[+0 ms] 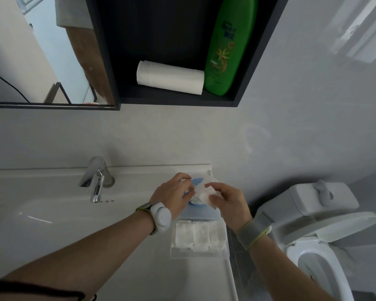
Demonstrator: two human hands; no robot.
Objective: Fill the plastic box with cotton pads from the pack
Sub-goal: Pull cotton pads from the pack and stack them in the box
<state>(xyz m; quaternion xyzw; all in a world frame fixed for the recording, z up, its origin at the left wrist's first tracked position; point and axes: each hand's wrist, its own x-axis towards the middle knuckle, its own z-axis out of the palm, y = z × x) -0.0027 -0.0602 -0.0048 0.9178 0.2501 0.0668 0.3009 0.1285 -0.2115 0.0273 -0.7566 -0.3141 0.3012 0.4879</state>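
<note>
While the right fingers [213, 197] pinched soft white pads [206, 195], the left hand [174, 197] curled round the blue-and-white pack [199, 183] over the counter [95, 235]. Both wrists bent inward. Nearer, the clear box [199, 253] held square pads in rows.

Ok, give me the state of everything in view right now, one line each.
pack: held up over the counter, behind the box.
left hand: grips the pack.
right hand: pinches white cotton pads at the pack.
plastic box: open, partly filled with pads.
faucet: no water visible.
toilet: lid up.
paper roll: lying on the shelf.
green bottle: standing.
</note>
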